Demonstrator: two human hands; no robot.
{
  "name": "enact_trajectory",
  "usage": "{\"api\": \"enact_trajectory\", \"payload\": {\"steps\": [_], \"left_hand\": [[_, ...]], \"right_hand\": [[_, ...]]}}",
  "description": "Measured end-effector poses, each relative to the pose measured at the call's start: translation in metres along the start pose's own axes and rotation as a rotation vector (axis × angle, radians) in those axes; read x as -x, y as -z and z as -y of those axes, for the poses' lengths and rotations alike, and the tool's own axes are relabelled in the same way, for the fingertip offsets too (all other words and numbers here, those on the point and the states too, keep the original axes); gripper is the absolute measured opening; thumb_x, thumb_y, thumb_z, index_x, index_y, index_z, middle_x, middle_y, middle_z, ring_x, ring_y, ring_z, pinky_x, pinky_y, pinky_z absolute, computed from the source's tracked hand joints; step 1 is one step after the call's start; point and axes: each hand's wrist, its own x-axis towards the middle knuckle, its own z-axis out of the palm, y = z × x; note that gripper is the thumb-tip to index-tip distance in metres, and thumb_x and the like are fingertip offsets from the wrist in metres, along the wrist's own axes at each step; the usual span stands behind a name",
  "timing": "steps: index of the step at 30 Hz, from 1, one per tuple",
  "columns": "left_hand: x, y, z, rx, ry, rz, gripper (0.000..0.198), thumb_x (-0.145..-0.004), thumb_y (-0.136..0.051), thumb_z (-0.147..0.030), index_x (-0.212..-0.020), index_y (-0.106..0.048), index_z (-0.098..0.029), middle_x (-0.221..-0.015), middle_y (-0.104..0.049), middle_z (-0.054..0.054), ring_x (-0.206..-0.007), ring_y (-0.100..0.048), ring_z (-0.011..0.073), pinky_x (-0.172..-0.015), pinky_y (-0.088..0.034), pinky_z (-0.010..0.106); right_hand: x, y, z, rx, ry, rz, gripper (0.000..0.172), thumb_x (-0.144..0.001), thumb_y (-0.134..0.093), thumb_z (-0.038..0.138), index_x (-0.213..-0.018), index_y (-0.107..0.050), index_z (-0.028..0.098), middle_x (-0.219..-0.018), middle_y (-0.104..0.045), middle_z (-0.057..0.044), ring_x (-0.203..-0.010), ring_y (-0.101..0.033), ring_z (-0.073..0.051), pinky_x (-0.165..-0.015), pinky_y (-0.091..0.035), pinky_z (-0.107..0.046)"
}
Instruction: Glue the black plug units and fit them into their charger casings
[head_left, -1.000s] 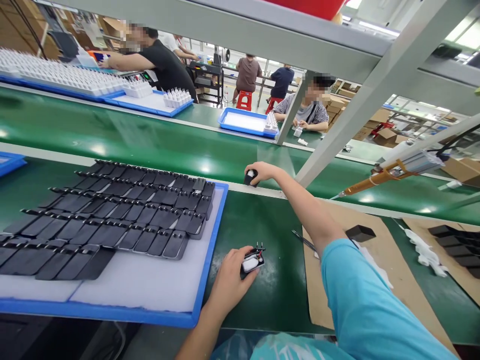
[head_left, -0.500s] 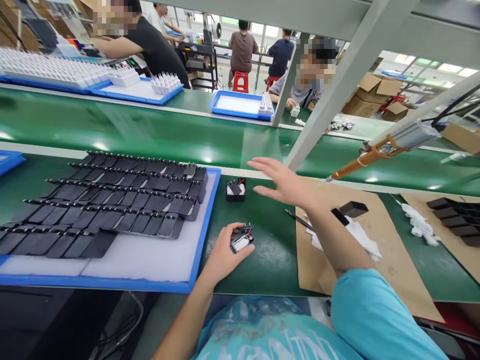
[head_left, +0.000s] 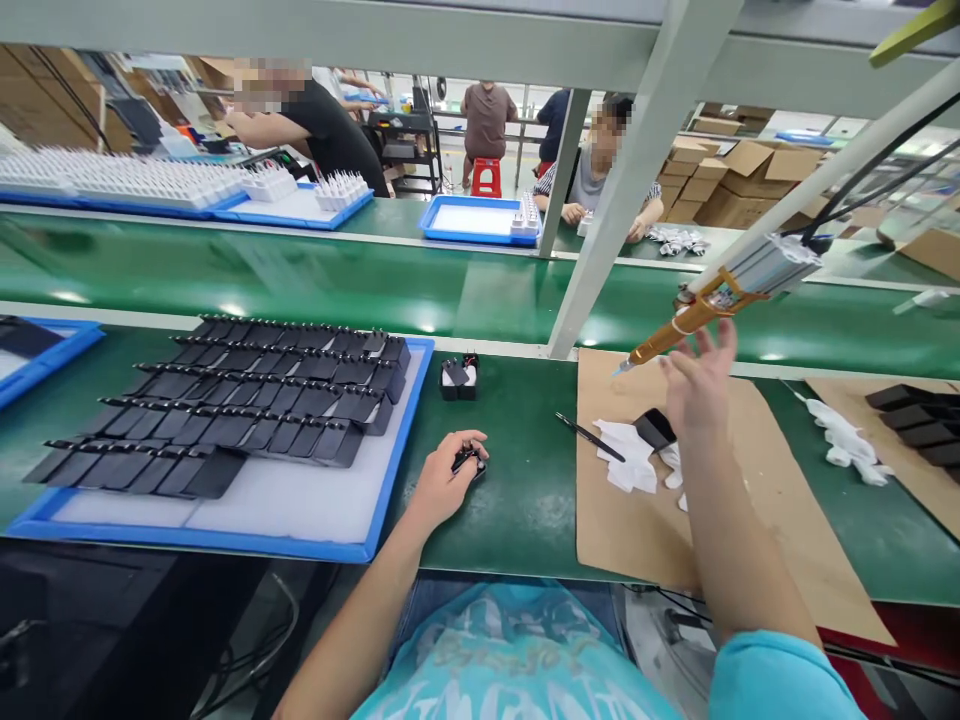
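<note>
My left hand (head_left: 442,478) is closed round a small black power adapter (head_left: 471,462) on the green bench, its fingers covering most of it. Beyond it stands another black adapter case (head_left: 459,380), open-topped, with a plug piece and white filling. My right hand (head_left: 701,385) is raised over the brown cardboard, fingers spread. Just above those fingers hangs an orange and silver tool (head_left: 694,310) with a thin tip; whether they touch it I cannot tell. Below lie black tweezers (head_left: 590,437), white tissue (head_left: 624,458) and an empty-looking black case (head_left: 655,429).
Rows of black adapters (head_left: 247,400) fill a blue-rimmed tray (head_left: 409,440) on the left. A grey metal post (head_left: 600,230) slants up in front of the green conveyor (head_left: 337,285). More black cases (head_left: 919,420) lie far right. Co-workers sit beyond the conveyor.
My right hand has swung right and up, from near the open adapter case to beside the hanging tool. My left fingers now cover more of the adapter. The view has shifted slightly.
</note>
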Motion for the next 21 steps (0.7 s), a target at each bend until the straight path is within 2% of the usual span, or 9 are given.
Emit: {"api": "enact_trajectory", "payload": {"steps": [2, 4, 8, 14, 19, 21], "left_hand": [[0.004, 0.004, -0.004, -0.128, -0.059, 0.003, 0.031, -0.087, -0.042, -0.018, -0.113, -0.058, -0.023, -0.100, -0.069, 0.003, -0.101, -0.059, 0.0204, -0.095, -0.040, 0.040], [0.010, 0.009, -0.008, -0.248, -0.120, 0.017, 0.038, -0.091, -0.039, -0.018, -0.125, -0.055, -0.025, -0.112, -0.068, 0.004, -0.109, -0.055, 0.0216, -0.098, -0.037, 0.042], [0.022, 0.015, -0.012, -0.430, -0.210, 0.031, 0.046, -0.099, -0.033, -0.021, -0.143, -0.041, -0.026, -0.128, -0.063, 0.006, -0.112, -0.052, 0.0215, -0.094, -0.040, 0.040], [0.026, 0.012, -0.010, -0.511, -0.273, -0.026, 0.047, -0.098, -0.046, -0.027, -0.144, -0.040, -0.027, -0.122, -0.066, 0.005, -0.105, -0.061, 0.0179, -0.091, -0.048, 0.034], [0.021, 0.009, -0.006, -0.499, -0.311, -0.070, 0.029, -0.094, -0.052, -0.026, -0.121, -0.059, -0.024, -0.109, -0.070, 0.004, -0.099, -0.066, 0.0173, -0.088, -0.054, 0.030], [0.020, 0.008, -0.006, -0.497, -0.295, -0.069, 0.026, -0.092, -0.053, -0.025, -0.117, -0.061, -0.023, -0.106, -0.071, 0.004, -0.096, -0.067, 0.0178, -0.087, -0.055, 0.030]], "right_hand": [[0.006, -0.008, -0.008, -0.162, -0.201, 0.108, 0.074, -0.063, -0.070, 0.027, -0.129, -0.039, 0.042, -0.130, -0.047, -0.001, -0.116, -0.057, -0.020, -0.094, -0.051, -0.042], [0.013, -0.015, -0.012, -0.201, -0.304, 0.147, 0.076, -0.059, -0.074, 0.025, -0.126, -0.043, 0.044, -0.126, -0.050, 0.002, -0.117, -0.058, -0.020, -0.098, -0.049, -0.040], [0.021, -0.017, -0.014, -0.149, -0.282, 0.160, 0.073, -0.064, -0.076, 0.028, -0.127, -0.043, 0.045, -0.129, -0.052, 0.001, -0.117, -0.060, -0.021, -0.105, -0.046, -0.043], [0.032, -0.013, -0.013, -0.141, -0.231, 0.228, 0.067, -0.072, -0.075, 0.032, -0.129, -0.042, 0.045, -0.133, -0.053, 0.000, -0.111, -0.064, -0.021, -0.104, -0.048, -0.046], [0.039, -0.018, -0.005, -0.142, -0.254, 0.239, 0.068, -0.074, -0.074, 0.033, -0.132, -0.040, 0.045, -0.132, -0.054, -0.001, -0.099, -0.069, -0.020, -0.094, -0.054, -0.043], [0.041, -0.020, -0.002, -0.134, -0.258, 0.234, 0.069, -0.074, -0.074, 0.033, -0.133, -0.039, 0.045, -0.130, -0.056, -0.001, -0.095, -0.069, -0.018, -0.093, -0.055, -0.042]]}}
